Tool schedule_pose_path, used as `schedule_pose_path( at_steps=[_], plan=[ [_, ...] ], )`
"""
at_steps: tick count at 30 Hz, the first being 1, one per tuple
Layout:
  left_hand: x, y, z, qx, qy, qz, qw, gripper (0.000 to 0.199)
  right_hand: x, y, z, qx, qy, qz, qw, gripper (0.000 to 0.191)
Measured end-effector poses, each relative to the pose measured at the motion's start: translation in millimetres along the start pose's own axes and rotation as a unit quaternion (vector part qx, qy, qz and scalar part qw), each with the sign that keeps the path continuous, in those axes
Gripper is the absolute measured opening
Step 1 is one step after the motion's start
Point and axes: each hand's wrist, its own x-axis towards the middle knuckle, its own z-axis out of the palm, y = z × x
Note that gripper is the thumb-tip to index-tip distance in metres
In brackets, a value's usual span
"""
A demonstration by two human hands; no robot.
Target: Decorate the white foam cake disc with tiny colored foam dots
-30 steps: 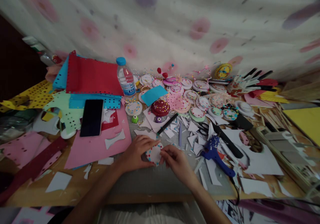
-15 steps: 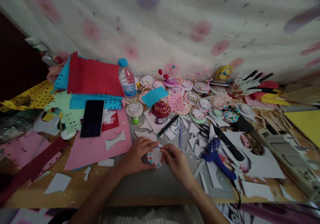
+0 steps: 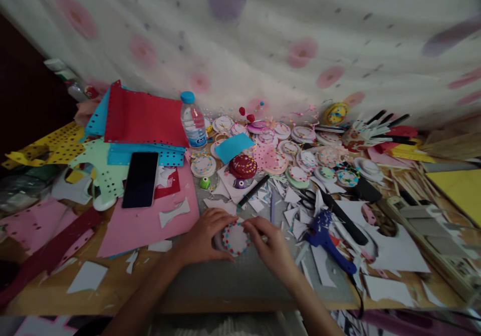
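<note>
A round white paper disc (image 3: pixel 235 241), rimmed with red and blue dots, lies face up on the grey mat. Curved around its left side is my left hand (image 3: pixel 205 236), fingers at the top edge and thumb at the bottom. My right hand (image 3: pixel 268 241) is closed, its thumb and forefinger pinched at the disc's upper right edge. Just beyond sits a dark pen (image 3: pixel 253 191). Behind it are a dark red beaded round piece (image 3: pixel 243 166), a small purple eye-like piece (image 3: pixel 239 182) and a green one (image 3: pixel 205 182).
A blue glue gun (image 3: pixel 328 241), scissors (image 3: pixel 308 198) and paper scraps lie right of my hands. A phone (image 3: pixel 140 180) rests on pink sheet (image 3: pixel 180 221) at left. A water bottle (image 3: pixel 194 125) stands behind, beside several decorated discs (image 3: pixel 303 134). Pens fill a cup (image 3: pixel 355 135).
My right fingers have shifted from over the disc's right side to its upper right edge, uncovering more of the dotted ring. My left hand stays around the disc. The view has shifted slightly.
</note>
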Motion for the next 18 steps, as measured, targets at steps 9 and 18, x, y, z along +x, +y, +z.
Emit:
schedule_pose_path(
  at_steps=[9,18],
  plan=[
    [-4.3,7.1,2.8,0.032,0.002,-0.021,0.999,0.085,-17.5,28.7,-48.3,-0.082,0.174,0.034,0.981,0.023],
    [-16.8,12.8,-1.6,0.007,0.08,-0.059,0.995,0.082,-20.8,27.7,-43.2,-0.2,0.174,-0.04,0.963,0.017]
  ],
)
